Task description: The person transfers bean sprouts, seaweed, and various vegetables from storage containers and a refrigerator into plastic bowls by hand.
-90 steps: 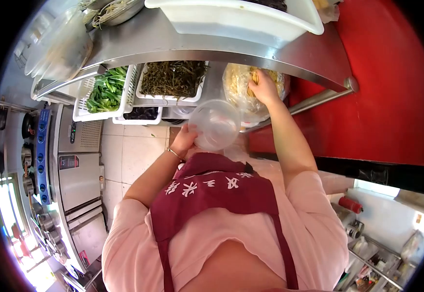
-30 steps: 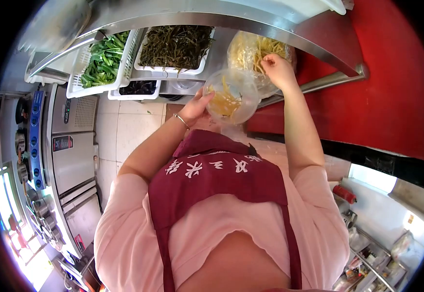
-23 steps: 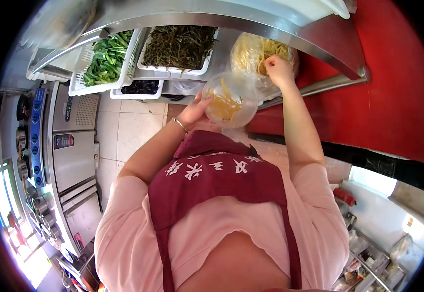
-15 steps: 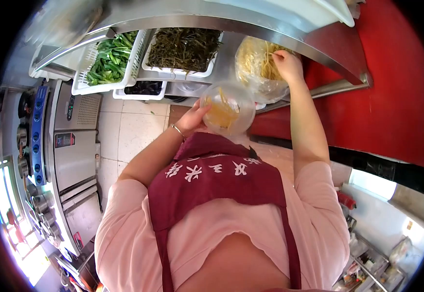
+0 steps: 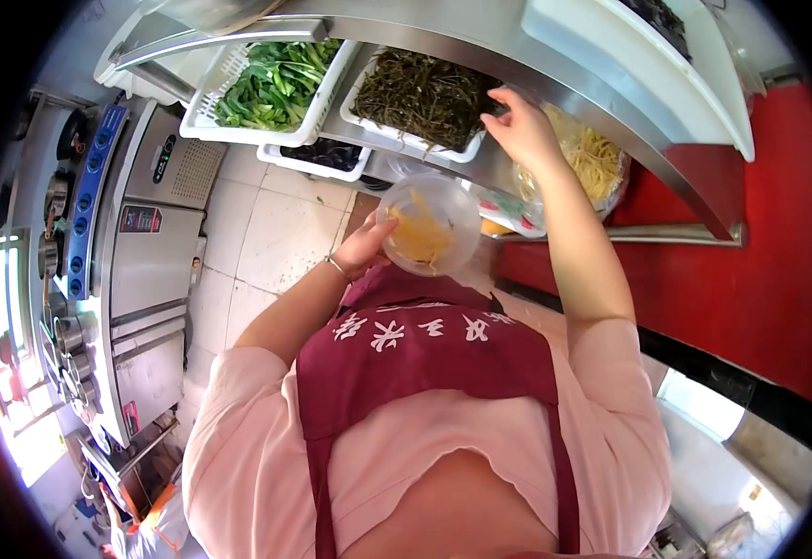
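My left hand [image 5: 365, 244] grips the rim and side of a translucent plastic bowl [image 5: 462, 210], held in front of the apron. Thin yellow strips [image 5: 419, 238] lie inside the bowl. At the right edge of a white basket [image 5: 467, 149] heaped with dark green shredded seaweed [image 5: 422, 96], my right hand [image 5: 522, 132] hovers with thumb and forefinger apart and nothing visible between them. Partly behind my right forearm, a clear plastic bag [image 5: 616, 189] holds pale yellow strips [image 5: 594, 160].
Left of the seaweed stands a white basket [image 5: 199, 125] of leafy greens [image 5: 278, 86]. A tray [image 5: 276, 160] of black food sits lower down. A steel shelf edge [image 5: 480, 63] crosses above, with a white tray [image 5: 653, 70] on it. A red surface [image 5: 788, 252] lies at right.
My right hand has come out of the bag of yellow strips and moved left to the seaweed. The left hand still holds the bowl. The view has shifted, showing more of the upper tray.
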